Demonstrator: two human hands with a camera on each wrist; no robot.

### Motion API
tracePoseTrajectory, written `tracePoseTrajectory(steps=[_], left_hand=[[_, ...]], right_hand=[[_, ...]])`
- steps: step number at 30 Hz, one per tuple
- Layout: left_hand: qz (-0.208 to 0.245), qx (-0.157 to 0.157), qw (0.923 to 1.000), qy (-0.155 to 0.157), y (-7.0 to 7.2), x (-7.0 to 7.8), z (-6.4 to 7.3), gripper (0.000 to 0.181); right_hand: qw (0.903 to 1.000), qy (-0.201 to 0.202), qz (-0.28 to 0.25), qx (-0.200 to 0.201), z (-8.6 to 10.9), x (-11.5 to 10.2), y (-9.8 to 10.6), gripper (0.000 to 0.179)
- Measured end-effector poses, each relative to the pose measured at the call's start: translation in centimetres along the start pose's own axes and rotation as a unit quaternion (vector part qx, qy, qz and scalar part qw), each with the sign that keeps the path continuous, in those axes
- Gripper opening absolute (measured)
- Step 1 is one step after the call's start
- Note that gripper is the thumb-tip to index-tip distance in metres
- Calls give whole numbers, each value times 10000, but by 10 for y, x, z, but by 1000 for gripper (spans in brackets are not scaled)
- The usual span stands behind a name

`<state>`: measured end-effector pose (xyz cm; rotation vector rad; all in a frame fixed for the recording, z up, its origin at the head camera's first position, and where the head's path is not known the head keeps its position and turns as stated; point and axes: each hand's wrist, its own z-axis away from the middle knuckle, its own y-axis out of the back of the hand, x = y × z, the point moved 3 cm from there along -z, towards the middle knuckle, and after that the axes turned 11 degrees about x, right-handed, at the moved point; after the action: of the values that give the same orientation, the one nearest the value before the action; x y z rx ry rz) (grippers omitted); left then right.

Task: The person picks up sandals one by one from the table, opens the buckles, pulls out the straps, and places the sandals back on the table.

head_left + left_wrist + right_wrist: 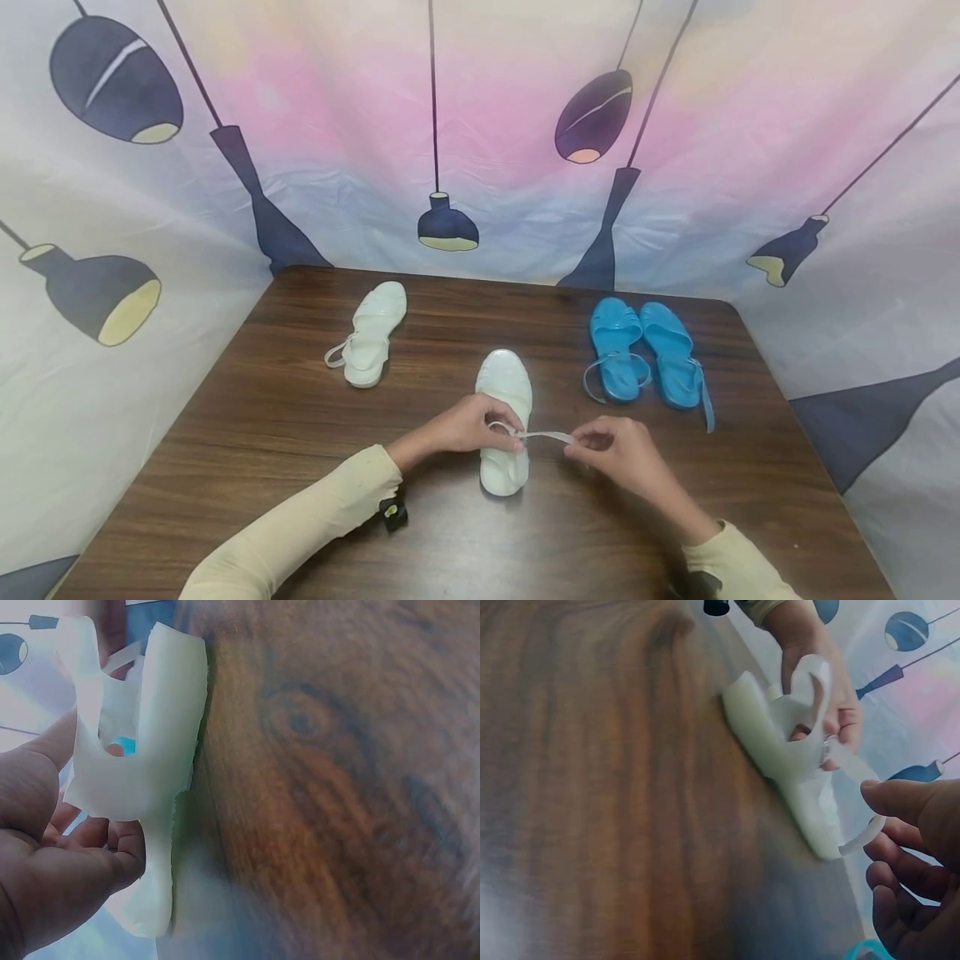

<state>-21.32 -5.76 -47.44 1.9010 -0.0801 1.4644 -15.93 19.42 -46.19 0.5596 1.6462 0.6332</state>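
Sandal (501, 379), white, ankle-strap type, sole down mid-worktop (300, 417). Toe toward far edge, heel toward near edge. Both hands on its ankle strap (546, 435).

Left hand (476, 425): in from the left side over the sandal, thumb and fingers closed on the strap right at the buckle (827, 750). Right hand (618, 454): just right of the sandal, strap pinched between thumb and fingers. Strap spans the gap between the hands, nearly level in head view; in right wrist view the tail curls out below the right thumb. Can't tell if the strap is threaded through the buckle, fingers in the way.

Second white sandal (381, 308): left part of worktop, near far edge, toe to far edge, slight tilt right. Its strap (336, 354) loops out on the left side.

Blue pair near far right corner, side by side, toes to far edge. Left blue sandal (617, 333): strap looped about its heel. Right blue sandal (669, 342): strap (707, 404) hangs off its right side, end toward near edge.

Pale yellow sleeves (300, 521) on both arms, black device (393, 512) at left wrist. Cloth backdrop (495, 100) behind far edge, printed with dark lamps.
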Motion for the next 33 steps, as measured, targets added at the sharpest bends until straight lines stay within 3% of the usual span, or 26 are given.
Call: tracePoseTrajectory(steps=[10, 19, 33], left_hand=[[-100, 68, 9999, 60, 3, 1, 0, 22], [-245, 264, 9994, 16, 11, -1, 6, 19], [-295, 386, 9988, 67, 21, -3, 17, 14]], right_hand=[[9980, -119, -87, -613, 4, 8, -18, 21], [9973, 519, -175, -493, -7, -4, -20, 38], [9968, 256, -630, -418, -28, -22, -51, 27]])
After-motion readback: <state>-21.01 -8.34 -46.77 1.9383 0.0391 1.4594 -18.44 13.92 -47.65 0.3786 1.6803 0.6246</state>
